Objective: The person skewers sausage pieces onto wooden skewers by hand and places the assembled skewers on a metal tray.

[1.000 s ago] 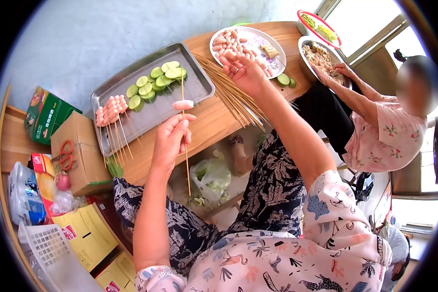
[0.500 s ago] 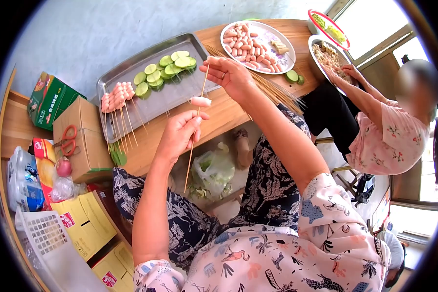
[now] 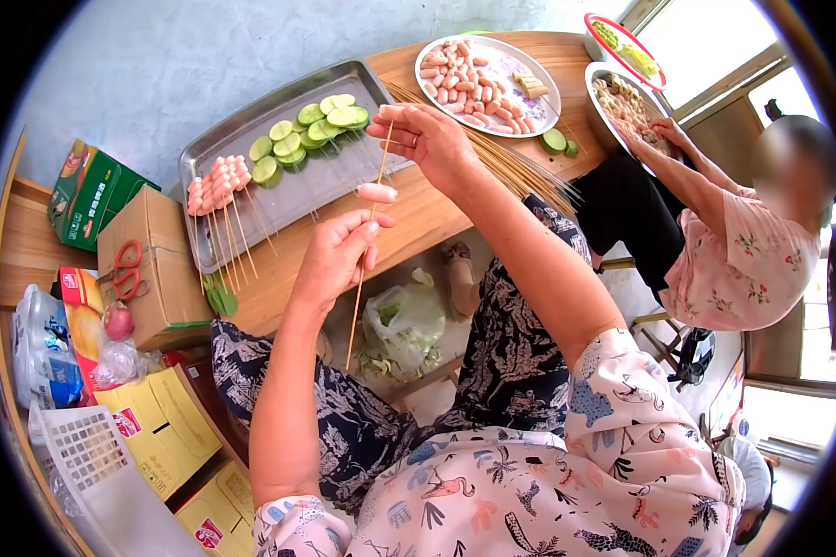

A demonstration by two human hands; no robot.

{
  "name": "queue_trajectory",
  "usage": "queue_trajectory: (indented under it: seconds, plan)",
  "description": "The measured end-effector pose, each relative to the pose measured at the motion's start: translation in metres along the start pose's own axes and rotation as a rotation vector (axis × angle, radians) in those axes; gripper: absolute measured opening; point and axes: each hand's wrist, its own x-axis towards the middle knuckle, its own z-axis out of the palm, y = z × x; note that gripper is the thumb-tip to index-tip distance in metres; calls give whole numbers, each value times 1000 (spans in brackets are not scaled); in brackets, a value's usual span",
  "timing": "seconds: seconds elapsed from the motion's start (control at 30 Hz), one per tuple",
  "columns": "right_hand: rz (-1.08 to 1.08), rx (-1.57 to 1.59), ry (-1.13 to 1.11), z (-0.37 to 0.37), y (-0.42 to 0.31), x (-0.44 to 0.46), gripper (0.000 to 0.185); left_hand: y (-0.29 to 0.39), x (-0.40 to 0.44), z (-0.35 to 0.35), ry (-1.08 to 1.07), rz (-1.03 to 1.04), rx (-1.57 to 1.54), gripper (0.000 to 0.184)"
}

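My left hand [image 3: 337, 255] is closed around a thin wooden skewer [image 3: 356, 311], which slants up and to the right. One small pink sausage [image 3: 377, 193] is threaded crosswise on it, just above my left fingers. At the upper end of the skewer, my right hand [image 3: 429, 147] has its fingertips closed at the tip, partly hiding it. Behind my hands, a metal tray [image 3: 190, 153] holds sliced green rounds [image 3: 293, 148] on sticks and a row of skewered sausages [image 3: 219, 184]. A white plate [image 3: 539, 111] of loose sausages stands at the back.
Bare skewers [image 3: 520, 172] lie in a bundle on the wooden table [image 3: 427, 204]. A person [image 3: 743, 246] at the right reaches into a bowl [image 3: 596, 93] of food. Left are a cardboard box [image 3: 163, 260] with red scissors [image 3: 128, 269] and a white basket [image 3: 88, 450]. A plastic bag [image 3: 404, 325] sits below.
The whole view has shifted slightly. My right hand has moved a little left along with the skewer tip; the sausage stays just above my left fingers.
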Motion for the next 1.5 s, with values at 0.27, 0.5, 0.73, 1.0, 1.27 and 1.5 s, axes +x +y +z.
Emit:
queue_trajectory:
  seconds: [0.27, 0.5, 0.73, 1.0, 1.27, 1.5]
  plan:
    - [-8, -17, 1, -2, 1, 0, 28, -1, 1, 0, -1, -11, -12, 22]
    - [-1, -50, -4, 2, -1, -1, 28, -1, 2, -2, -16, -13, 16, 25]
    - [-6, -78, 5, 7, -5, -3, 21, 0, 2, -1, 15, -12, 12, 22]
    - [19, -124, -33, 8, -12, -5, 20, 0, 1, -2, 25, -21, 21, 22]
    - [70, -169, -38, 9, -10, -5, 22, -3, 1, -4, 42, -15, 44, 23]
    - [95, -84, -51, 8, -10, -3, 23, -3, 2, -5, 48, 6, 25, 24]
